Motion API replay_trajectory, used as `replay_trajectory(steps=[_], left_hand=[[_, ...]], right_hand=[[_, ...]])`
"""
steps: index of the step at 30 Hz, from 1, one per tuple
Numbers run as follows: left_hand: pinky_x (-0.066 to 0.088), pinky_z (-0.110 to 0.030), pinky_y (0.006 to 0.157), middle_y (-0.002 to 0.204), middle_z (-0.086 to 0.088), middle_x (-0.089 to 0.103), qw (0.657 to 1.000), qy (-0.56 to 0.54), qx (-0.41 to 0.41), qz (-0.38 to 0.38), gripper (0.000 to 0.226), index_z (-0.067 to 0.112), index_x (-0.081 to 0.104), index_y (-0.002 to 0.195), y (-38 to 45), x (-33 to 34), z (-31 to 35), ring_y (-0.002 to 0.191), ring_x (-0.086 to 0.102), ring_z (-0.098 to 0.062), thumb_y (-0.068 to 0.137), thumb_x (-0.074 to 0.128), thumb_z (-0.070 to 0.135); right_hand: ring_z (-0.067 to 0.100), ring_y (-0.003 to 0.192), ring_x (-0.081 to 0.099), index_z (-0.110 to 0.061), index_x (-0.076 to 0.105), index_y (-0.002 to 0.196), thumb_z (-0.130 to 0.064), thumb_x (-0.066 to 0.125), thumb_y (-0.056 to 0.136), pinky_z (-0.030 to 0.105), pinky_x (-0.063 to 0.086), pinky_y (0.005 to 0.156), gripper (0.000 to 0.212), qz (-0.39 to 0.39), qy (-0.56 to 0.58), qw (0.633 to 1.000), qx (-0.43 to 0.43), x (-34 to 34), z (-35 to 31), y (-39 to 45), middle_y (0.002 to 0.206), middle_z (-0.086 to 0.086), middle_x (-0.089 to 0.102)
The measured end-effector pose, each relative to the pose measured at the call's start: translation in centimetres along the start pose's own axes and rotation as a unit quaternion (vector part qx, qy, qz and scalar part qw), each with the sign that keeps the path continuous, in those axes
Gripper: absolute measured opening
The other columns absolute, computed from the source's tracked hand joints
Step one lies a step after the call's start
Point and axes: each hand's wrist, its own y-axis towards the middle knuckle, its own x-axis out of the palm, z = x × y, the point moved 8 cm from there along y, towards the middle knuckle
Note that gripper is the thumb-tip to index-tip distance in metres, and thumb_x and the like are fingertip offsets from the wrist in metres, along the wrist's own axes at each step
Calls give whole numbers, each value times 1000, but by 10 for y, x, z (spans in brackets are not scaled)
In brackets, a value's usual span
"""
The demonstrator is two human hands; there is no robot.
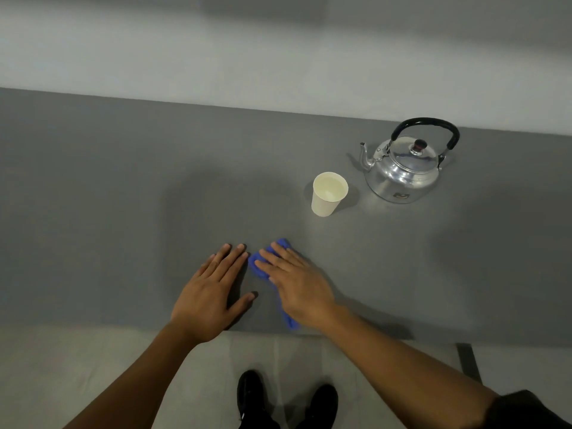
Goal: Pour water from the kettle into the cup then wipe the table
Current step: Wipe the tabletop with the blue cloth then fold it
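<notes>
Counter (93,196): grey surface spanning the view; its near edge runs just behind the wrists, its far edge meets a pale wall.
Floor (77,366): pale, below the near edge; two black shoes (250,394) stand on it at bottom centre.
Left hand (207,297): palm down, flat on the counter near its near edge; fingers (230,258) straight and slightly spread, thumb out to the right, holding nothing.
Right hand (297,283): palm down, pressed on the cloth, just right of the left hand; fingers extended and close together, angled far-left, flat on the cloth and not curled round it.
Kettle (405,168): shiny metal, upright, far right on the counter; black handle raised, lid on, spout pointing left.
Cup (328,195): pale paper cup, upright, just near-left of the kettle, apart from it; clear liquid shows inside.
Cloth (258,264): blue, bunched under the right hand, showing beyond the fingertips and beside the wrist.
</notes>
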Motion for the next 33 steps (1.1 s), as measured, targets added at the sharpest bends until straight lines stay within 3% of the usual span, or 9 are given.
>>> replay_trajectory(steps=[5,13,16,20,22,24,27,30,33], left_hand=[[7,-37,128,172,10,5,1000,6,1,-15,81,24,11,163,0,2,0,158,-6,-9,100,29,71],[3,-35,128,172,11,6,1000,-14,4,6,83,25,13,163,0,-2,1,158,-6,-8,98,29,74],[7,-30,127,169,17,14,998,-56,-4,27,83,29,23,161,1,-4,-3,157,2,-5,94,43,73],[32,-32,121,147,18,54,967,-227,-60,97,47,26,66,133,6,-16,-18,147,37,-4,87,77,32],[44,-33,112,127,15,67,954,-243,-96,148,25,25,75,111,12,-27,-22,130,54,-5,88,75,16],[48,-35,104,121,11,66,950,-239,-113,166,19,25,74,107,23,-34,-11,116,54,-2,90,71,17],[42,-33,112,137,6,56,952,-259,-87,139,31,23,66,125,52,-36,28,127,49,-11,95,66,28],[14,-32,124,165,-1,30,971,-217,-88,54,64,20,39,154,82,-16,67,154,19,-24,98,56,46],[-9,-42,126,172,-9,1,994,-57,-92,-26,81,17,8,163,93,14,91,158,-10,-32,101,32,63]], right_hand=[[28,141,46,-10,67,132,0,63,92,39,31,119,42,81,35,994,67,-31,48,-47,143,5,60],[24,157,9,-15,27,159,-15,33,108,39,6,127,51,59,-4,974,217,-3,58,40,167,4,23],[23,154,19,-15,42,153,-22,40,106,40,15,126,47,79,58,977,190,4,33,50,163,2,35],[3,136,44,-22,68,126,-17,60,95,14,34,111,32,165,186,951,182,-25,35,9,152,-9,46],[7,132,47,-24,68,123,-17,61,91,22,40,109,33,188,130,956,185,-41,50,-21,146,-8,49],[17,138,43,-22,64,130,-19,60,90,37,41,112,41,178,65,961,201,-51,71,-49,147,-4,50],[18,152,24,-21,42,152,-37,50,97,42,29,121,58,105,-9,966,237,-50,97,-77,160,-2,38],[13,156,6,-24,22,160,-51,35,101,40,15,126,66,28,-65,969,238,-37,107,-86,168,-6,19],[10,156,0,-25,17,161,-53,30,103,36,9,127,66,12,-76,970,231,-30,110,-89,169,-7,13]])
